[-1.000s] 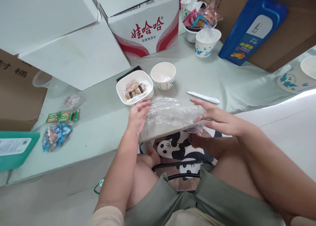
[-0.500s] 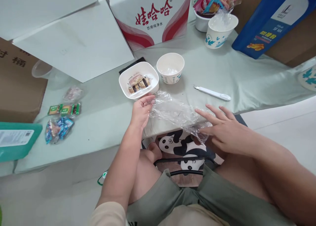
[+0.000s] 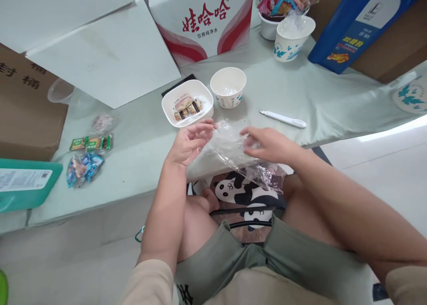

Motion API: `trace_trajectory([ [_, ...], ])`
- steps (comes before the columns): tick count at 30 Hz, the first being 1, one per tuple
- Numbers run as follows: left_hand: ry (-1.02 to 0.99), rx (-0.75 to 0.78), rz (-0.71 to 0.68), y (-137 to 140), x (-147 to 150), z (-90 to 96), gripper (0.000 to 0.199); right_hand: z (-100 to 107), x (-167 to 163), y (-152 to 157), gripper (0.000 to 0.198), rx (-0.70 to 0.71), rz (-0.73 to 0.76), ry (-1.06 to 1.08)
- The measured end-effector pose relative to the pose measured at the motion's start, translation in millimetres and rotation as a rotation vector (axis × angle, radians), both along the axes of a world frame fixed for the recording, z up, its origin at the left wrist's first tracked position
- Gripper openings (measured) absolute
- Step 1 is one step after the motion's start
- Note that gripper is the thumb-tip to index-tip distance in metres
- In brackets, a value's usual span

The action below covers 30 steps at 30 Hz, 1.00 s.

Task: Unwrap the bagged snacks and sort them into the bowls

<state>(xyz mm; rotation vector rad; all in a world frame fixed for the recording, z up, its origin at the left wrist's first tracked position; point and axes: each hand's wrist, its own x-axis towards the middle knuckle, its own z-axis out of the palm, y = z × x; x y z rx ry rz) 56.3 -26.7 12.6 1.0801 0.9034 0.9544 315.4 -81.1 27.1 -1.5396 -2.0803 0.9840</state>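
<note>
A thin clear plastic bag (image 3: 230, 147) stretches from the table over its front edge and hangs above my lap. My left hand (image 3: 191, 142) pinches one end of it between thumb and fingertips, just in front of a white square bowl (image 3: 167, 111) of wrapped snacks (image 3: 187, 107). Over the bag's upper part is my right hand (image 3: 267, 144), its fingers apart and slightly blurred, with nothing visible held in them. Behind the bag stands a white paper cup (image 3: 228, 85) with clear plastic inside.
A white utility knife (image 3: 283, 118) lies to the right. Snack packets (image 3: 91, 142) rest at the left, near a teal container (image 3: 30, 182). White boxes (image 3: 103, 60) line the back. A blue jug (image 3: 360, 29) and a patterned paper cup (image 3: 293, 38) stand at the back right.
My right hand has moved left and up, from the bag's hanging end toward my left hand. The left hand keeps its pinch on the bag. The view has shifted slightly.
</note>
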Motion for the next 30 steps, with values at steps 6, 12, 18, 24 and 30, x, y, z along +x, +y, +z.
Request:
trace_trajectory([
  [6,-0.204,-0.022,0.084,-8.2,18.0,0.2,0.07,5.9,-3.0,0.9,0.012,-0.258,-0.292,0.486],
  [12,-0.097,-0.234,-0.199,-12.3,55.4,-18.5,0.058,-2.8,-9.0,-2.4,0.013,-0.272,-0.359,0.641],
  [18,0.14,-0.116,-0.012,3.2,54.8,-22.0,0.028,-16.7,5.2,3.4,0.028,-0.277,-0.348,0.517],
  [24,0.104,-0.136,-0.189,1.9,45.4,-18.3,0.052,-18.8,5.8,5.9,0.03,-0.262,-0.294,0.46],
  [30,0.168,-0.156,-0.284,-4.0,43.7,-11.9,0.05,-24.5,-1.6,10.1,0.031,-0.367,-0.287,0.694],
])
